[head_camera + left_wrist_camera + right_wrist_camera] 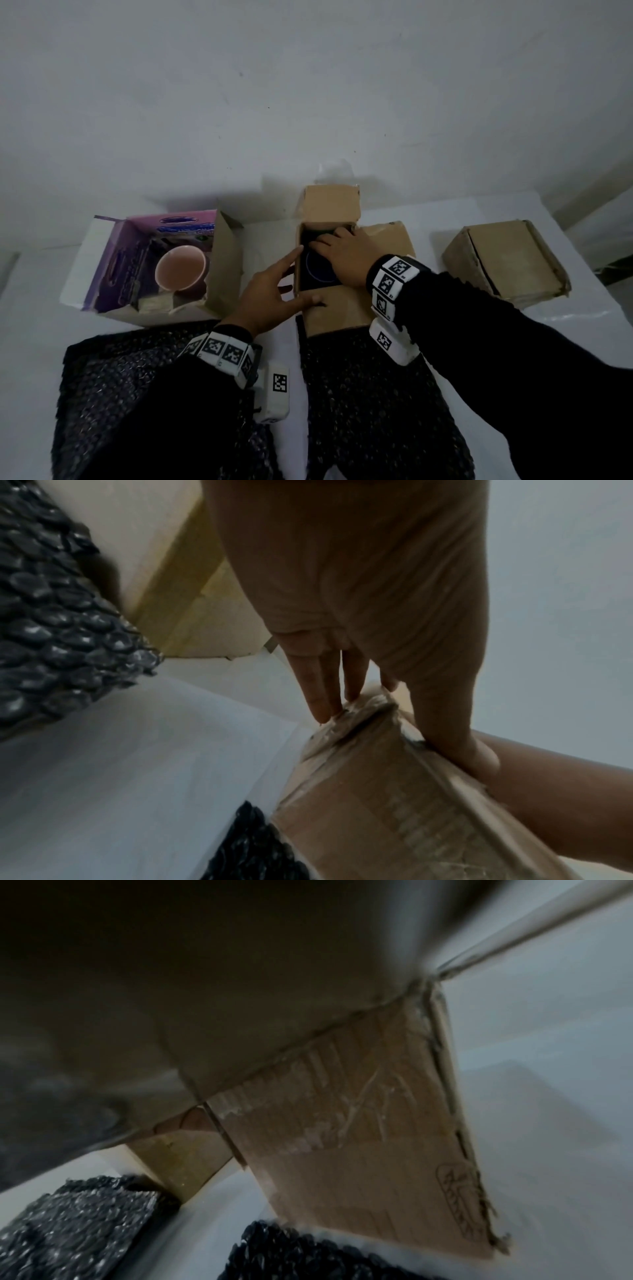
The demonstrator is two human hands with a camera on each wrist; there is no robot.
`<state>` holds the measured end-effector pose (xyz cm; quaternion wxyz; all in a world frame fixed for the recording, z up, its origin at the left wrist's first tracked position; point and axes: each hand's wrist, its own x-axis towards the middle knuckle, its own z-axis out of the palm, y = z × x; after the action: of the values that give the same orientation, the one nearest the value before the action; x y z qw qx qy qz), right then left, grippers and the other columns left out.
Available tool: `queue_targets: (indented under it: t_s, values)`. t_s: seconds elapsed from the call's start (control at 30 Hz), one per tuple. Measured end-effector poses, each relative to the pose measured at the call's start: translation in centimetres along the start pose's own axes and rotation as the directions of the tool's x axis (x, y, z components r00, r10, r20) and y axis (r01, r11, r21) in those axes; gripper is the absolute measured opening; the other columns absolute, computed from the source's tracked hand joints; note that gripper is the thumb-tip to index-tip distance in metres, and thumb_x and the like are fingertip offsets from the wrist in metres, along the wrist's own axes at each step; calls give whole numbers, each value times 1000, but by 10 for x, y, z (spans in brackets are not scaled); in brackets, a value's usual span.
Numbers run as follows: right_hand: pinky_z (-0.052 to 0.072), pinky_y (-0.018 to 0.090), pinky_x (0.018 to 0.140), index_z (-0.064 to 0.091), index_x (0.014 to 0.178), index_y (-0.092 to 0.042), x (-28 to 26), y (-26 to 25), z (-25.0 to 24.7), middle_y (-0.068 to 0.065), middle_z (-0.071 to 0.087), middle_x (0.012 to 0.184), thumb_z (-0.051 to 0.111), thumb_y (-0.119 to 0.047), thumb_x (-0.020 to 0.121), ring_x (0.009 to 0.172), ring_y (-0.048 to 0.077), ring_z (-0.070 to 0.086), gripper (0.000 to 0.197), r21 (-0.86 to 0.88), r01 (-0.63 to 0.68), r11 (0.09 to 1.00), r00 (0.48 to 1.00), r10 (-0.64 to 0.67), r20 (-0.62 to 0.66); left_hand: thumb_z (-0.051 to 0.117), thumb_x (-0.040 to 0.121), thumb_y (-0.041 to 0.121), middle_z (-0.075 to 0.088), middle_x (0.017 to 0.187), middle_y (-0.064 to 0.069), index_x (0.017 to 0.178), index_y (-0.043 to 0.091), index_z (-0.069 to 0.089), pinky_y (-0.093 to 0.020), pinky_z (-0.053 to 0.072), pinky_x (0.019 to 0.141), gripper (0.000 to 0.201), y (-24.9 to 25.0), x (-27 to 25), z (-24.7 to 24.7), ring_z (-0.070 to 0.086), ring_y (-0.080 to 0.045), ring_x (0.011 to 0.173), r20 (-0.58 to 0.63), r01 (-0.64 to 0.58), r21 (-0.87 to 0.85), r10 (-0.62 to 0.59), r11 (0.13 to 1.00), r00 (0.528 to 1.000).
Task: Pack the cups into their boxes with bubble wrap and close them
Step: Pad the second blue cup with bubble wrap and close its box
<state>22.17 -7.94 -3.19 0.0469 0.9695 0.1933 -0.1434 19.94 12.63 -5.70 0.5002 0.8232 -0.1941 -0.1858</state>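
Here, in the middle of the head view, the open brown cardboard box point(329, 274) stands on the white tabletop point(394, 212), and both hands work at it. The left hand point(270, 294) rests against the left wall of this box, with its fingers point(322, 693) straight and a little spread and the thumb lying along the near edge; I judge that it steadies the box so it does not slide. The right hand point(342, 253) reaches into the opening from the right; its fingers go down into the dark inside, and I cannot tell whether they pinch something or only press. Inside the box a dark round cup point(320, 270) is faintly visible, with dark material around it, probably wrap. It seems the cup is being seated there, and the flaps are not yet folded.

At the centre left of the frame, the purple printed carton point(144, 267) lies open, and a pink cup point(181, 272) sits in it without wrap. At the right, a second brown cardboard box point(507, 260) stands with its flaps down; what is in it is hidden.

Two sheets of black bubble wrap lie at the bottom of the frame: the left sheet point(113, 383) below the purple carton, and the right sheet point(359, 394) with its far end under the open box.
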Motion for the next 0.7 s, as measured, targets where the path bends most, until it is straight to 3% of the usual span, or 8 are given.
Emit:
queue_targets:
  t_s: [0.1,0.23,0.3,0.37,0.5,0.63,0.7]
  values:
    - [33,46,107,28,150,-23,-2,-1,-3,4,36,152,49,-29,96,131,28,38,58,21,12,1000,1000,-12,7,78,55,72,42,150,7,150,39,27,-32,49,102,113,-2,1,-3,43,-8,132,13,19,22,-19,1000,1000]
    - [27,45,100,56,124,-20,-23,15,3,3,61,124,51,-44,82,116,24,50,48,-25,-71,997,965,62,-255,83,56,58,39,152,5,150,39,21,-35,48,101,115,-1,-1,-2,45,-15,133,8,0,151,-1,989,1000]
    - [19,49,102,52,132,-23,-35,25,7,0,62,126,48,-60,79,129,19,43,64,-41,-93,995,968,81,-239,84,62,50,42,150,3,150,39,18,-35,49,100,111,-2,-2,4,47,-15,130,-32,-26,228,34,973,999]
    - [15,54,105,42,141,-25,-38,31,10,1,55,136,52,-66,77,139,17,29,76,-22,-108,994,987,104,-120,85,64,50,45,149,3,151,38,18,-35,49,99,110,-4,0,13,50,-15,128,-61,-34,274,53,961,997]
    - [28,54,98,45,122,-31,-25,30,7,8,50,132,60,-58,67,127,31,37,64,-45,-193,980,980,194,34,86,64,48,48,147,2,152,34,22,-38,49,101,110,-4,7,25,50,-18,129,-112,-13,322,51,947,992]
    - [29,39,95,48,130,-23,-29,30,2,8,49,135,59,-31,90,124,30,34,43,-133,-187,973,982,184,-34,84,66,51,49,146,2,153,30,24,-37,50,98,108,-1,8,26,53,-18,126,-126,-19,371,70,929,990]
    - [33,39,95,48,131,-26,-36,32,-3,7,51,135,59,-36,90,120,33,41,44,-103,-192,976,978,182,-98,83,67,51,49,146,1,153,27,25,-36,49,98,106,3,8,30,54,-18,125,-138,-21,392,82,920,987]
